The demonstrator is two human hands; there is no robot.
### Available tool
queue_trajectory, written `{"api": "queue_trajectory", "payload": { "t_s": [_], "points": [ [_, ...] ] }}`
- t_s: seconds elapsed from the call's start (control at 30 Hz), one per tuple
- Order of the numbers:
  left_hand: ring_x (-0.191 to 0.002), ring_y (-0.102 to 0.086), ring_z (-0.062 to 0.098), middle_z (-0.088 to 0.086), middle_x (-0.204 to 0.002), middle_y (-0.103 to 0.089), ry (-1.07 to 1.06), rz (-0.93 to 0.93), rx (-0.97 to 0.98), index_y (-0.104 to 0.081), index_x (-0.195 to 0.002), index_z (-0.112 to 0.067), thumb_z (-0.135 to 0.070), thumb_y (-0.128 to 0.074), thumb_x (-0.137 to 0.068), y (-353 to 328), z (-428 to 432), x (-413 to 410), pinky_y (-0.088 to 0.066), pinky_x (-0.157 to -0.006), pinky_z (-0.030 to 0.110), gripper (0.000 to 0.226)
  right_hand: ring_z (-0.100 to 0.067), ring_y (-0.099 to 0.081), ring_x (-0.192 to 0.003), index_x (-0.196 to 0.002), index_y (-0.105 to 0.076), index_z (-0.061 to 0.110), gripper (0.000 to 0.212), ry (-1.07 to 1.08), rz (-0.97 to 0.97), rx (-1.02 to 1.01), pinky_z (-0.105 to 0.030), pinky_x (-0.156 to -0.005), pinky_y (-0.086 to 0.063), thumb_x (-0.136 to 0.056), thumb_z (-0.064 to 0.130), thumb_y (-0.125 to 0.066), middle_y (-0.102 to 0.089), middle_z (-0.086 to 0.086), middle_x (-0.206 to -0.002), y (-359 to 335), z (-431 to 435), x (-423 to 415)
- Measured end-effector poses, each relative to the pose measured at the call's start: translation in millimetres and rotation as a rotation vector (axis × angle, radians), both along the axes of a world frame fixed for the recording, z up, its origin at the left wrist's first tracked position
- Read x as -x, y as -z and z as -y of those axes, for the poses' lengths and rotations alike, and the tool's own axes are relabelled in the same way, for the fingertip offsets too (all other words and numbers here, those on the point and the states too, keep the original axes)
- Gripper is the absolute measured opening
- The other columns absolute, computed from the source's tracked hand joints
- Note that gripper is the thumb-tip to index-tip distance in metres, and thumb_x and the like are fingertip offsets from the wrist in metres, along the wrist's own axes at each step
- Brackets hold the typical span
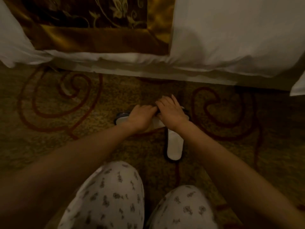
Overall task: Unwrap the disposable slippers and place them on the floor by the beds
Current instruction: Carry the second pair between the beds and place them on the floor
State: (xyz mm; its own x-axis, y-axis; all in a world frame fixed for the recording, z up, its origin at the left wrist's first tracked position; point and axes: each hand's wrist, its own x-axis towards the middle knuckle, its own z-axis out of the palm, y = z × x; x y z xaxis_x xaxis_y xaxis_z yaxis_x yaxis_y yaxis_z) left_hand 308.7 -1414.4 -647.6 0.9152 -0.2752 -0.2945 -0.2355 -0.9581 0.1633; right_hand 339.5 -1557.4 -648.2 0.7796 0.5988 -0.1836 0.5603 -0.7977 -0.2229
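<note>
Two white disposable slippers with dark edging lie on the patterned carpet in front of the bed. One slipper points toward me, its heel end visible below my right wrist. The other slipper lies crosswise, mostly covered by my hands. My left hand rests on the crosswise slipper, fingers curled on it. My right hand presses on the toe end where the two slippers meet, fingers bent over dark material. No wrapper is visible.
The bed's edge with white sheets and a brown-gold floral runner runs across the top. My knees in patterned white trousers fill the bottom. Carpet with red swirl lines spreads left and right.
</note>
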Motion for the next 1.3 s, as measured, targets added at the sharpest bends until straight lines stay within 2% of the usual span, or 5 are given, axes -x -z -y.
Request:
{"api": "queue_trajectory", "payload": {
  "t_s": [0.1,0.3,0.57,0.8,1.3],
  "points": [
    [-0.118,-0.052,0.024,0.005,-0.130,-0.056,0.002,0.002,0.012,-0.041,-0.134,-0.021,-0.023,-0.050,-0.088,-59,-7,3,-0.037,-0.093,0.036,0.047,-0.029,-0.046,-0.119,-0.121,-0.048,0.010,0.031,0.031,-0.092,0.044,-0.039,-0.116,-0.013,-0.094,0.024,-0.044,-0.056,-0.012,-0.123,-49,0,2],
    [-0.122,-0.049,0.022,0.002,-0.133,-0.053,0.009,0.043,-0.038,-0.039,-0.134,-0.021,-0.023,-0.051,-0.089,-202,-18,1,-0.034,-0.097,0.034,0.046,-0.030,-0.052,-0.099,-0.109,-0.051,0.010,0.020,0.042,-0.034,-0.069,-0.035,-0.095,-0.033,-0.095,0.021,-0.044,-0.060,-0.012,-0.107,-185,-8,2],
    [-0.118,-0.051,0.021,0.000,-0.127,-0.055,0.043,0.125,-0.074,-0.039,-0.133,-0.021,-0.018,-0.055,-0.084,-417,-36,-4,-0.038,-0.092,0.034,0.051,-0.030,-0.053,-0.098,-0.107,-0.052,0.009,0.019,0.019,0.033,-0.141,-0.035,-0.079,-0.039,-0.095,0.022,-0.045,-0.059,-0.012,-0.104,-404,-22,2],
    [-0.116,-0.052,0.020,0.000,-0.124,-0.055,0.019,0.191,-0.114,-0.037,-0.135,-0.021,-0.016,-0.057,-0.085,-574,-67,-4,-0.038,-0.093,0.034,0.055,-0.028,-0.053,-0.103,-0.114,-0.052,0.010,0.025,0.007,0.040,-0.136,-0.037,-0.085,-0.042,-0.097,0.025,-0.041,-0.060,-0.011,-0.113,-570,-54,-3],
    [-0.110,-0.055,0.024,0.004,-0.123,-0.057,-0.122,0.394,-0.141,-0.040,-0.130,-0.018,-0.019,-0.050,-0.089,-708,-284,-27,-0.040,-0.086,0.035,0.043,-0.025,-0.050,-0.100,-0.111,-0.052,0.012,0.026,-0.212,0.237,-0.147,-0.032,-0.081,-0.039,-0.098,0.029,-0.038,-0.059,-0.008,-0.110,-708,-273,-60]
  ]
}}
